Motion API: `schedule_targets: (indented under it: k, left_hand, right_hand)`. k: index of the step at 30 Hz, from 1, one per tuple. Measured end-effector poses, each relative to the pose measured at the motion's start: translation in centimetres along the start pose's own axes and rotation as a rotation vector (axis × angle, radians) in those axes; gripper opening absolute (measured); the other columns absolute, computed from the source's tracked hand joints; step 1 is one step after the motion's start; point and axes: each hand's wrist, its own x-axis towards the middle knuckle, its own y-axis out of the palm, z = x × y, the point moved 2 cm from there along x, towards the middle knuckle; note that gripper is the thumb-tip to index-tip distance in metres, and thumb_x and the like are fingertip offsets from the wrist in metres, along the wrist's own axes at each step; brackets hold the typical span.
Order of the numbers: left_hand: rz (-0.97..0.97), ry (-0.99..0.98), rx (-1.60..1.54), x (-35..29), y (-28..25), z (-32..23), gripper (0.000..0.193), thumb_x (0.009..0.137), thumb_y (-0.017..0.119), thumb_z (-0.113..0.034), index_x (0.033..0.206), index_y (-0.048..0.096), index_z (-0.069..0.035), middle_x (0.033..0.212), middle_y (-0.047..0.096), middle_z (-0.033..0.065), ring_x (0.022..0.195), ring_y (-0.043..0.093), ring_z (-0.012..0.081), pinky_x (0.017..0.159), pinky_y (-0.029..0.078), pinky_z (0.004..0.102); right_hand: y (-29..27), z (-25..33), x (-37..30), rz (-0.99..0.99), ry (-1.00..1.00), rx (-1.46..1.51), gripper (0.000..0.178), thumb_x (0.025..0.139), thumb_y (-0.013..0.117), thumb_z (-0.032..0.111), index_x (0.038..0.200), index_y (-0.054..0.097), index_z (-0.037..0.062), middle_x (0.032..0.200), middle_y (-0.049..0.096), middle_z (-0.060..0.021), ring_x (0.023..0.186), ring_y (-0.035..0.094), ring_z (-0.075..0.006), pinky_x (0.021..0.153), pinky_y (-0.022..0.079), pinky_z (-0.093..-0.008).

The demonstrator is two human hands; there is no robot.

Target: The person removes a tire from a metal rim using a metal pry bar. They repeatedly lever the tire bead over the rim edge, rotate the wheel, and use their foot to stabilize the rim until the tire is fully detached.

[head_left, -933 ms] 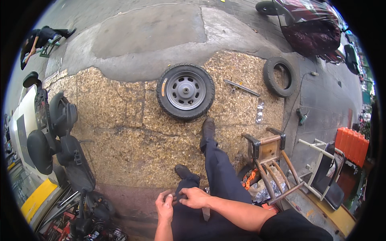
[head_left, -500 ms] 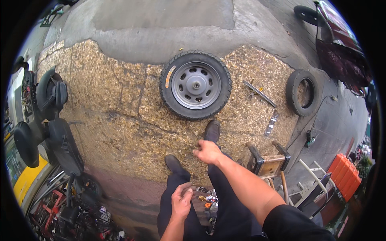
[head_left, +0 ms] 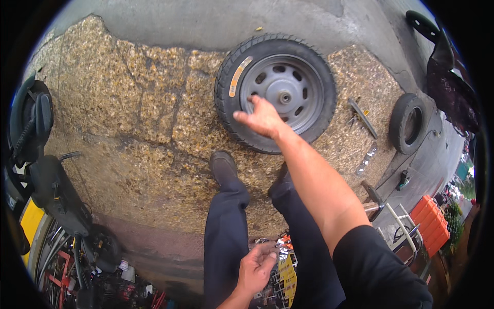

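A wheel (head_left: 319,103) lies flat on the speckled ground, its black tyre fitted round a grey metal rim with an orange sticker on the left sidewall. My right hand (head_left: 260,118) is stretched out over the wheel's near left part, thumb and fingers apart, with nothing in it. I cannot tell whether its fingertips touch the rim. Close to my body, between my legs, my left hand (head_left: 256,270) has its fingers curled with the thumb close to them. Whatever it may hold is hidden.
Right of the wheel lie a metal bar (head_left: 363,118) and a smaller loose tyre (head_left: 407,123). A wooden stool (head_left: 373,203), a white metal frame (head_left: 401,226) and an orange crate (head_left: 429,224) stand lower right. A scooter with a black seat (head_left: 64,193) is at the left.
My right hand has moved forward from beside my foot to over the wheel. The wheel appears larger and closer; my right foot has stepped up to its near edge.
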Motion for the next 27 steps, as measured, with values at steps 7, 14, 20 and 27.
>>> schedule_targets:
  k: [7, 14, 20, 27]
  left_hand:
    - [0.004, 0.01, -0.149, 0.1, -3.1, -2.0, 0.027, 0.097, 0.057, -0.005, 0.122, 0.058, 0.004, 0.105, 0.067, 0.0127, 0.094, 0.064, 0.0153, 0.082, 0.052, 0.0293]
    - [0.032, -0.002, -0.146, 0.1, -3.8, -3.4, 0.027, 0.098, 0.055, -0.004, 0.123, 0.058, 0.003, 0.105, 0.067, 0.013, 0.093, 0.064, 0.0169, 0.082, 0.053, 0.0312]
    - [0.027, 0.014, -0.166, 0.0, -3.5, -3.4, 0.026, 0.097, 0.054, -0.005, 0.122, 0.059, 0.002, 0.102, 0.068, 0.0118, 0.091, 0.064, 0.0156, 0.078, 0.052, 0.0294]
    - [-0.052, -0.016, 0.029, 0.5, -2.2, -0.5, 0.033, 0.093, 0.062, -0.013, 0.12, 0.061, 0.006, 0.102, 0.069, 0.0109, 0.088, 0.063, 0.0121, 0.078, 0.05, 0.0259]
  right_hand:
    - [2.9, 0.3, 4.0, -0.294, 0.246, 0.057, 0.083, 0.074, 0.077, 0.052, 0.122, 0.05, -0.0088, 0.12, 0.062, -0.0273, 0.115, 0.06, -0.0378, 0.099, 0.047, -0.0421]
    - [3.3, 0.4, 4.1, -0.246, 0.295, 0.037, 0.091, 0.071, 0.078, 0.059, 0.123, 0.05, -0.0099, 0.116, 0.062, -0.0283, 0.113, 0.061, -0.0371, 0.098, 0.046, -0.0419]
    - [3.4, -0.3, 4.5, -0.272, 0.268, 0.22, 0.094, 0.067, 0.082, 0.053, 0.125, 0.045, -0.0106, 0.12, 0.061, -0.0274, 0.114, 0.06, -0.0359, 0.099, 0.045, -0.0397]
    - [-2.0, 2.1, -4.5, -0.194, 0.123, 0.426, 0.082, 0.077, 0.076, 0.053, 0.117, 0.049, -0.0125, 0.108, 0.06, -0.0217, 0.1, 0.057, -0.0256, 0.089, 0.046, -0.0372]
